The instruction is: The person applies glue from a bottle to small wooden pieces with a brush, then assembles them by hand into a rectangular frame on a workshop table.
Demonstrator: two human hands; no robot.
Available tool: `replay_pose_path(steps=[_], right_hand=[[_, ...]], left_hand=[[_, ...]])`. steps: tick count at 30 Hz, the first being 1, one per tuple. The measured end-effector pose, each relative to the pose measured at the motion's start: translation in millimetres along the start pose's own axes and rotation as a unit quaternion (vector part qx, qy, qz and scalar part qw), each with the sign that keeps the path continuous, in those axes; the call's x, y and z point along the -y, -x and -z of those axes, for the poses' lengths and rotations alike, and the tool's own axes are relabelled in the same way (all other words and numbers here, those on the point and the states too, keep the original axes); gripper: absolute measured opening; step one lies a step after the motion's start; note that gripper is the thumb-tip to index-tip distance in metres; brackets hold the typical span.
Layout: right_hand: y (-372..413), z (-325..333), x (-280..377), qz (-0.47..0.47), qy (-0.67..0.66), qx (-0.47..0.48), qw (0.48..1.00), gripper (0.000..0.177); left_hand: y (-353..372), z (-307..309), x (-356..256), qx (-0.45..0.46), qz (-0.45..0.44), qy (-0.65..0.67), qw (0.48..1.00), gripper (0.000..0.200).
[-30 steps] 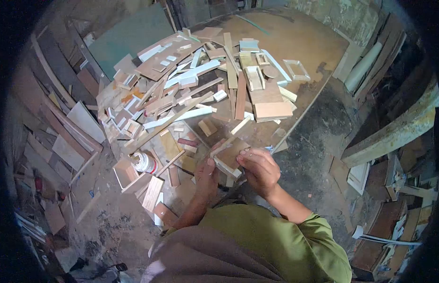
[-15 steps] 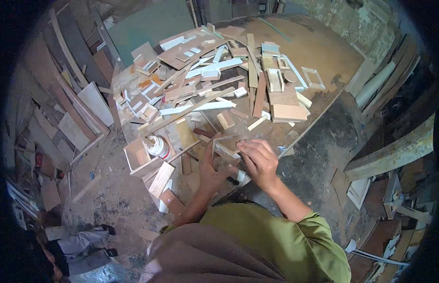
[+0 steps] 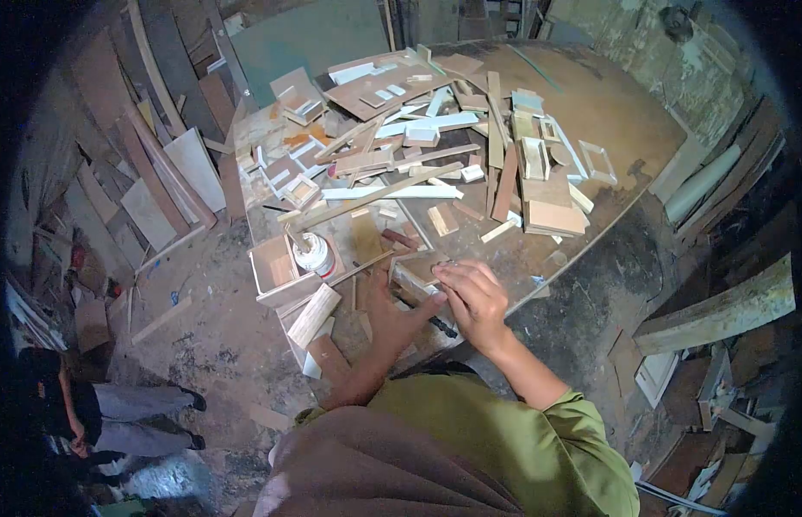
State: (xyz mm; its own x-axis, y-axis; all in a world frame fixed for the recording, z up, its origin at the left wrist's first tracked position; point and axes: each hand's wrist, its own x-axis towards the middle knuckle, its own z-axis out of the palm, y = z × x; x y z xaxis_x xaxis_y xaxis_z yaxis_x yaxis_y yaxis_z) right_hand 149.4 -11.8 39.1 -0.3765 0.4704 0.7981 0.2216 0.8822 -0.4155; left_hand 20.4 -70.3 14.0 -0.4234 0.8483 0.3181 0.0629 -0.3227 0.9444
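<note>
From the head view, my right hand [image 3: 475,297] is bent at the knuckles, its fingertips pinched on the near edge of a small flat brown wooden piece with pale edges [image 3: 416,272]. The piece sits just ahead of both hands, tilted, at the near edge of the round brown plywood tabletop [image 3: 595,99]. My left hand [image 3: 391,315] is spread beside the right one, thumb up against the left side of the piece and fingers lying under it. I cannot tell whether it grips or only steadies. Just to the left of my left hand lies a pale rectangular wooden block [image 3: 313,314]. Beyond that stands a white plastic glue bottle with a red band [image 3: 316,256], touching a small open-topped brown wooden box [image 3: 275,271]. Ahead of my right hand, a little apart, is a stack of flat tan plywood squares [image 3: 551,215]. Farther ahead lies a heap of mixed wooden strips and offcuts [image 3: 392,155]. Far to the left of my left hand, down on the floor, another person in grey trousers [image 3: 130,415] is standing.
</note>
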Motion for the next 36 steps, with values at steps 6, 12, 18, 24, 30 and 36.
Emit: replay_pose_path(steps=[6,12,18,24,30,36], right_hand=[[0,-7,1,0.009,0.008,0.014,1.000,0.026],[-6,-7,6,0.004,0.018,0.004,1.000,0.022],[-1,-11,-1,-0.001,0.021,0.013,1.000,0.028],[-2,-8,-4,-0.024,0.022,0.027,0.999,0.028],[-7,0,-12,-0.062,0.019,0.040,0.997,0.018],[-13,14,-18,-0.136,0.005,0.074,0.988,0.020]], left_hand=[[1,6,5,-0.030,0.000,0.016,0.999,0.072],[-3,6,8,-0.037,-0.014,0.032,0.999,0.064],[-6,6,13,-0.026,-0.004,0.042,0.999,0.066],[-11,3,17,-0.005,-0.005,0.043,0.999,0.064],[-15,9,24,0.065,0.086,0.132,0.985,0.064],[-20,14,23,0.068,0.229,0.220,0.946,0.065]])
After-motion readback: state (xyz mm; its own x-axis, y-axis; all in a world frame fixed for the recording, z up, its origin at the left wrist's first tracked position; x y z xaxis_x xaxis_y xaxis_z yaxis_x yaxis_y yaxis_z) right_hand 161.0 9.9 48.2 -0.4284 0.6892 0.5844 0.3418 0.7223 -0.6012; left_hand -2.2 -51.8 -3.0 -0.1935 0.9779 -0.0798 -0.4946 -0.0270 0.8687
